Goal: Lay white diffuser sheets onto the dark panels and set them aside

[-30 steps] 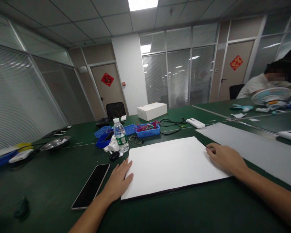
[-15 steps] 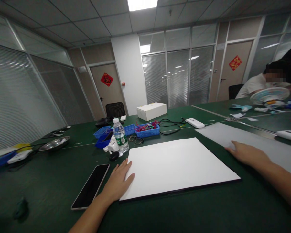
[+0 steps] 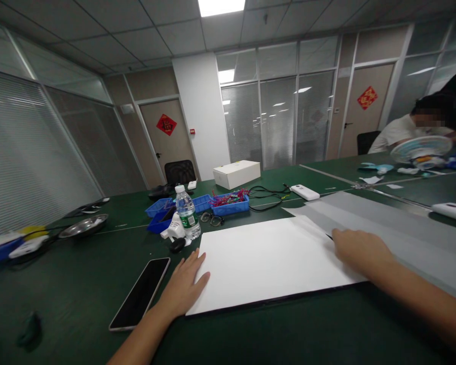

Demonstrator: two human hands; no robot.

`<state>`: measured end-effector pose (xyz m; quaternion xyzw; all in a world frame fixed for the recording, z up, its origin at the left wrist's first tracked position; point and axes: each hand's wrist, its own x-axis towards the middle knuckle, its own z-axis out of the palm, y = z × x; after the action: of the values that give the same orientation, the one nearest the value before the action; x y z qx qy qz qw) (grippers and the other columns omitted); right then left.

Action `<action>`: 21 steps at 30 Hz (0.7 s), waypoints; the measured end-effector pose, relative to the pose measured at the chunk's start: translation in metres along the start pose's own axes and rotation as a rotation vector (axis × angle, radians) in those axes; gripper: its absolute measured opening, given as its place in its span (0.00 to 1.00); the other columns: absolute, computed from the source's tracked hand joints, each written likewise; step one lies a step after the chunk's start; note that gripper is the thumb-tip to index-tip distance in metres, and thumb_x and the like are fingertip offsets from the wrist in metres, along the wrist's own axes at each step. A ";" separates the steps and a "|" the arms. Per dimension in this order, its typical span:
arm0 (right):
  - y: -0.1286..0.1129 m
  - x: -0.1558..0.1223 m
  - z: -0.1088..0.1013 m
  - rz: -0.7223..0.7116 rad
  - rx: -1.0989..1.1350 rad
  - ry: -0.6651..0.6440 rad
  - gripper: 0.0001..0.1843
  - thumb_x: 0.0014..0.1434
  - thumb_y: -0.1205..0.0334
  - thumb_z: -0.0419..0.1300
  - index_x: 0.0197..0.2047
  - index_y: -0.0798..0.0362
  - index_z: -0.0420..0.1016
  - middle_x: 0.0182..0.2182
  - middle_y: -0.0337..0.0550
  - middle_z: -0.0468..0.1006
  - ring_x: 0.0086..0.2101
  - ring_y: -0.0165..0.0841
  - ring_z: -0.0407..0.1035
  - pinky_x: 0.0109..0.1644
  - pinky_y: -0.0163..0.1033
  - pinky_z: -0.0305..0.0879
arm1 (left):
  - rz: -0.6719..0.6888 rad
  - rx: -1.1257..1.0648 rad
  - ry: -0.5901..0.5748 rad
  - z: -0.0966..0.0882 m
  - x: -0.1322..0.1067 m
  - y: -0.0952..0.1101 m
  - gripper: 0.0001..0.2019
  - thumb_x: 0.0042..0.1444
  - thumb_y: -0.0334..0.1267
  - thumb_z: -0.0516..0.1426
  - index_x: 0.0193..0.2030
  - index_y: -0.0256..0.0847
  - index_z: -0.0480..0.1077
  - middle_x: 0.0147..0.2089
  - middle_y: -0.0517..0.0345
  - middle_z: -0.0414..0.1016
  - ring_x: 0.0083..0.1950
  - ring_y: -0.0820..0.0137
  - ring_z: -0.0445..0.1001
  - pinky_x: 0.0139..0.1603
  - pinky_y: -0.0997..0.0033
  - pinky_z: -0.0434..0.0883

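A white board (image 3: 266,261) lies flat on the green table (image 3: 79,284) in front of me. My left hand (image 3: 184,286) rests open and flat on the board's left edge, fingers together. My right hand (image 3: 359,251) is at the board's right edge, its fingers curled on the near edge of a large grey sheet (image 3: 383,223). The sheet's left corner overlaps the board's far right corner. A black phone (image 3: 140,293) lies just left of my left hand.
Behind the board stand a water bottle (image 3: 187,213), blue trays (image 3: 230,203) of small parts, glasses, black cables and a white box (image 3: 236,174). A metal dish (image 3: 84,226) sits at the left. A person sits with a fan (image 3: 421,148) at the far right.
My right hand went from the board's right edge out to the grey sheet and came back left, dragging the sheet onto the board's corner. My left hand stayed put.
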<state>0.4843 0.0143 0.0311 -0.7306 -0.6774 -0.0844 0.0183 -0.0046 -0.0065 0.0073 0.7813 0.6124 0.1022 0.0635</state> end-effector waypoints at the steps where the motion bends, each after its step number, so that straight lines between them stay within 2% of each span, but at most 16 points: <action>1: -0.011 -0.004 -0.003 -0.030 -0.005 0.003 0.15 0.63 0.65 0.51 0.46 0.60 0.77 0.37 0.62 0.80 0.36 0.45 0.77 0.43 0.48 0.68 | 0.001 -0.003 0.003 0.000 0.000 0.000 0.34 0.68 0.54 0.47 0.75 0.37 0.57 0.78 0.44 0.48 0.79 0.56 0.48 0.77 0.45 0.48; 3: -0.035 -0.015 -0.008 -0.143 -0.007 0.011 0.17 0.64 0.66 0.49 0.49 0.56 0.77 0.38 0.57 0.81 0.37 0.43 0.78 0.44 0.47 0.69 | 0.002 -0.011 0.006 0.000 0.000 0.000 0.34 0.68 0.55 0.47 0.75 0.37 0.57 0.78 0.44 0.48 0.79 0.56 0.48 0.77 0.44 0.49; 5: -0.059 -0.028 -0.009 -0.364 0.007 0.041 0.21 0.64 0.68 0.48 0.53 0.53 0.77 0.41 0.55 0.82 0.39 0.42 0.78 0.45 0.47 0.70 | 0.004 -0.022 0.009 0.001 -0.001 0.000 0.34 0.68 0.55 0.46 0.75 0.38 0.57 0.78 0.45 0.49 0.79 0.56 0.48 0.76 0.44 0.49; 8: -0.088 -0.047 -0.003 -0.756 0.055 0.151 0.24 0.61 0.69 0.49 0.56 0.54 0.77 0.49 0.56 0.80 0.45 0.45 0.77 0.47 0.50 0.72 | 0.004 -0.033 0.012 0.001 -0.001 -0.001 0.33 0.68 0.53 0.46 0.74 0.38 0.58 0.78 0.45 0.49 0.79 0.56 0.49 0.77 0.44 0.49; 10: -0.099 -0.055 0.003 -0.891 0.075 0.223 0.24 0.60 0.69 0.51 0.56 0.55 0.77 0.54 0.57 0.78 0.49 0.47 0.76 0.48 0.51 0.73 | -0.001 -0.031 0.005 0.000 -0.001 -0.001 0.31 0.68 0.49 0.46 0.74 0.38 0.58 0.78 0.45 0.49 0.79 0.57 0.49 0.77 0.45 0.49; 15: -0.102 -0.058 0.007 -0.969 0.111 0.287 0.23 0.65 0.65 0.51 0.60 0.55 0.75 0.55 0.56 0.78 0.49 0.45 0.76 0.49 0.51 0.73 | -0.005 -0.034 -0.018 -0.004 -0.002 0.001 0.30 0.69 0.40 0.41 0.75 0.35 0.56 0.78 0.46 0.48 0.79 0.62 0.48 0.77 0.47 0.48; 19: -0.098 -0.056 -0.001 -0.977 0.163 0.268 0.22 0.69 0.62 0.49 0.61 0.52 0.74 0.55 0.52 0.78 0.51 0.42 0.75 0.54 0.49 0.71 | -0.028 -0.080 0.014 -0.001 -0.001 0.000 0.30 0.69 0.40 0.39 0.74 0.33 0.56 0.77 0.45 0.51 0.79 0.62 0.50 0.77 0.48 0.48; 21: -0.096 -0.056 -0.005 -0.984 0.172 0.224 0.23 0.71 0.59 0.47 0.64 0.50 0.72 0.58 0.51 0.76 0.54 0.43 0.73 0.57 0.52 0.70 | -0.029 -0.111 0.038 0.002 0.001 -0.001 0.30 0.70 0.43 0.39 0.74 0.33 0.58 0.77 0.45 0.53 0.78 0.61 0.51 0.77 0.47 0.49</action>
<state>0.3845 -0.0335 0.0195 -0.3073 -0.9395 -0.1048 0.1091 -0.0050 -0.0056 0.0053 0.7657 0.6180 0.1501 0.0965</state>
